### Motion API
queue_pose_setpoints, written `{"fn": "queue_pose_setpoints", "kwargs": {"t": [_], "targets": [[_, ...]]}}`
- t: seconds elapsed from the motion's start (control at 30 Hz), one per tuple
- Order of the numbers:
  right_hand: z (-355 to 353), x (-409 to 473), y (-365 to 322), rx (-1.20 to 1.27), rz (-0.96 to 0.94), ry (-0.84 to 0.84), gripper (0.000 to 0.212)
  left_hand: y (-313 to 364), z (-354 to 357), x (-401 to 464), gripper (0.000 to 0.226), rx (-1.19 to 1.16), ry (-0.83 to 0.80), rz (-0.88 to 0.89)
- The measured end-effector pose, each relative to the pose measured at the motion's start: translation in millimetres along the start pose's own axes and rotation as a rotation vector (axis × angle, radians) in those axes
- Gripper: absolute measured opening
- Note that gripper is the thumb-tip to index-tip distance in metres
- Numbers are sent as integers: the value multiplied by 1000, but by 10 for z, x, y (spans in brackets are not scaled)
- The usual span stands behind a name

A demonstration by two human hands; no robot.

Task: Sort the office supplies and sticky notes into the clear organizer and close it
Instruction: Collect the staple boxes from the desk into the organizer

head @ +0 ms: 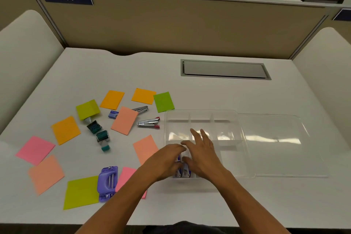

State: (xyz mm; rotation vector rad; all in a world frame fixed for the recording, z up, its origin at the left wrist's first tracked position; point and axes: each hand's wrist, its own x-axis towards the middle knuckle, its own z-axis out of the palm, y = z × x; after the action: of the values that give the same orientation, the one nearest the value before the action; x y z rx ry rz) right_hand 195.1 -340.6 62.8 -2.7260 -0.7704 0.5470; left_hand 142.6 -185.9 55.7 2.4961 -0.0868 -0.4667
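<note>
Head view: both hands (187,159) over organizer's (235,129) near-left corner.

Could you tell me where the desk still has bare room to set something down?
Bare: the desk behind the sticky notes, left of the cable hatch, and the near right corner. Crowded: left of the clear organizer, where both hands work.

Low in the middle of the frame, the left hand (167,161) and right hand (201,152) meet over the near-left compartment of the clear organizer (229,119), fingers on small white-and-blue boxes (183,171) inside it. Its lid (281,144) lies flat, open to the right. Across the left of the white worktop (114,70) lie coloured sticky notes (65,129), two staple removers (149,122), stamps (102,137) and a purple hole punch (107,182).
</note>
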Motion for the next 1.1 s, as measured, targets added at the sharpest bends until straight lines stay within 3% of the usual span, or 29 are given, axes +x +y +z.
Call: {"fn": "queue_pose_setpoints", "kwargs": {"t": [0.27, 0.6, 1.1], "targets": [[11, 186, -247, 174, -25, 19, 62, -251, -100, -189, 52, -21, 228, -4], [94, 446, -711, 157, -215, -10, 65, -871, -310, -481, 49, 4, 314, -112], [227, 1030, -1361, 114, -300, -158, 64, -1770, -548, -835, 51, -262, 567, -419]]}}
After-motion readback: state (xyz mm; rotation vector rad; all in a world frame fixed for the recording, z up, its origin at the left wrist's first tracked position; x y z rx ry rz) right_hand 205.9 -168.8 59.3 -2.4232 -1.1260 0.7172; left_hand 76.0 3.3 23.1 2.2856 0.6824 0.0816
